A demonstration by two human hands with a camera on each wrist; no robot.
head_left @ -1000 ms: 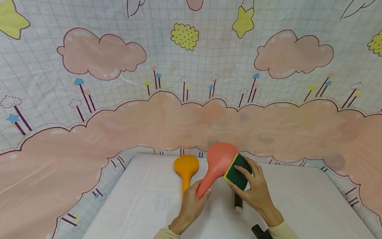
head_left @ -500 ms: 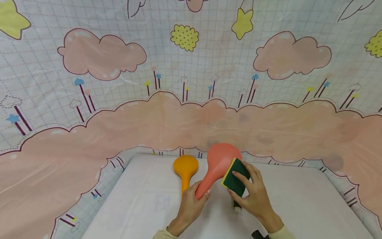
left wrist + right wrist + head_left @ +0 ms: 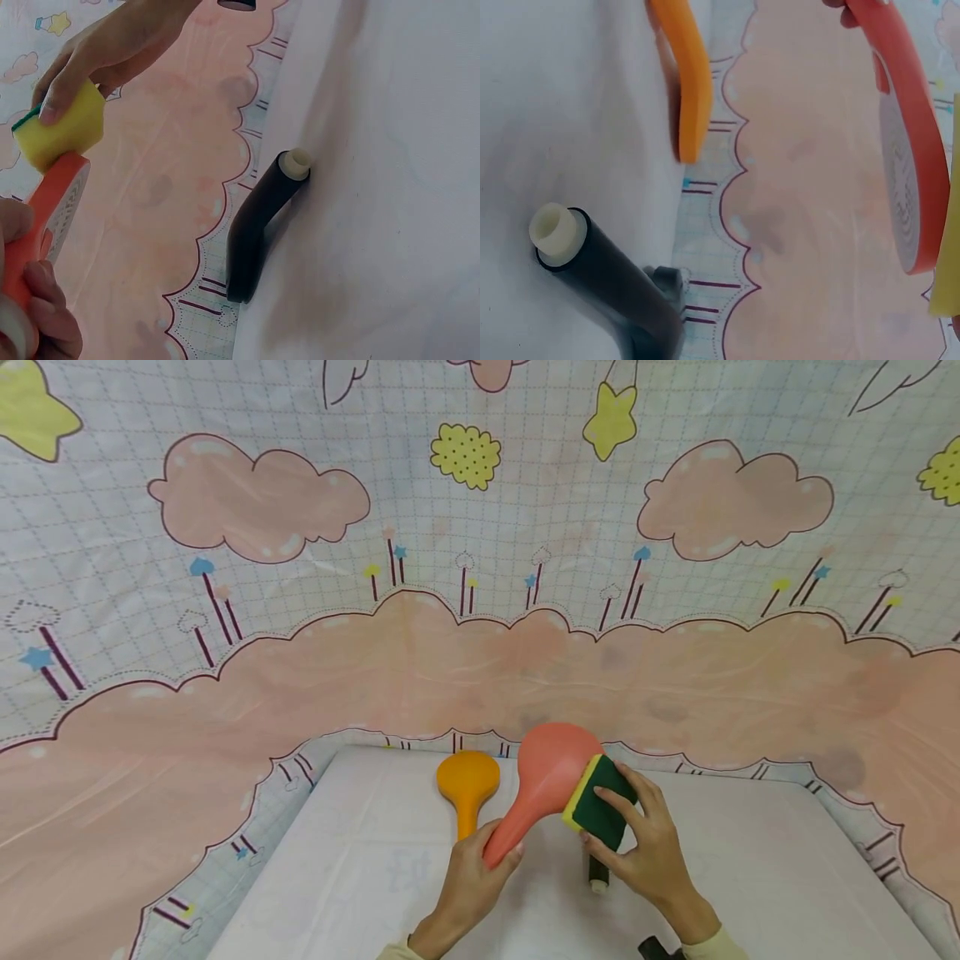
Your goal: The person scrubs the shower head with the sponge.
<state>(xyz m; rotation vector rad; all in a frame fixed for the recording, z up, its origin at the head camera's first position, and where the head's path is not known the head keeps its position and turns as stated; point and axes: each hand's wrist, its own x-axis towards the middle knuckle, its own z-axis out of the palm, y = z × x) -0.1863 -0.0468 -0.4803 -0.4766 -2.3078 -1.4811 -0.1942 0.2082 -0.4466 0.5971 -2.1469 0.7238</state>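
My left hand [image 3: 468, 881] grips the handle of a coral-red shower head [image 3: 543, 777], held up off the white table [image 3: 360, 877]; its perforated face [image 3: 907, 195] shows in the right wrist view. My right hand [image 3: 637, 843] holds a yellow-and-green sponge [image 3: 600, 802] against the head's right edge. In the left wrist view the sponge [image 3: 64, 131] sits pinched between fingers just above the red head [image 3: 49, 214]. An orange shower head [image 3: 467, 789] lies on the table to the left. A black shower head [image 3: 259, 225] with a white threaded end lies under my right hand.
A cartoon cloud-print cloth [image 3: 480, 610] hangs behind the table and drapes around its edges. A dark object [image 3: 656, 947] peeks in at the bottom edge by my right sleeve.
The sponge slid down along the red head's right edge and back up again. The red head shifted slightly left with my left hand.
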